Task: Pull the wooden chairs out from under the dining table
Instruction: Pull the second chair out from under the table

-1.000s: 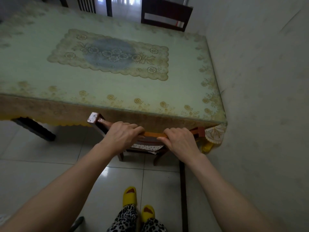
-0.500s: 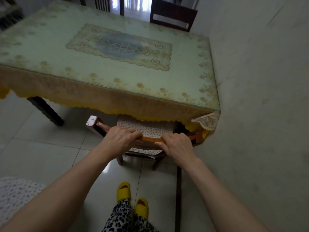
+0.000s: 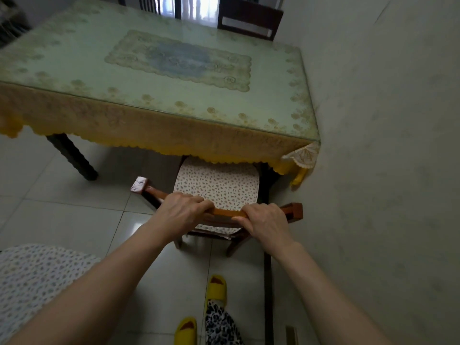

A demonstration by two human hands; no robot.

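- Head camera looks down on a wooden chair point(image 3: 293, 211) at the near edge of the dining table point(image 3: 174, 95), close to the wall point(image 3: 385, 145) on the right.
- Left hand point(image 3: 180, 215) is wrapped over the chair's top rail point(image 3: 227, 213), fingers curled around its far side in a closed grip.
- Right hand point(image 3: 265, 224) clamps the same rail just beside the left, with a short stretch of bare orange-brown wood between them.
- Seat cushion point(image 3: 216, 185), white with small dark specks, shows mostly clear of the table; only its far edge sits under the yellow scalloped tablecloth fringe point(image 3: 149, 143).
- One dark table leg point(image 3: 72, 158) stands on the tiled floor point(image 3: 74, 220) to the left of the chair.
- Another speckled cushion point(image 3: 32, 277) fills the lower left corner.
- Two yellow slippers point(image 3: 215, 287) and a spotted trouser leg point(image 3: 221, 324) are below the chair.
- A dark chair back point(image 3: 249, 18) rises behind the table's far side.
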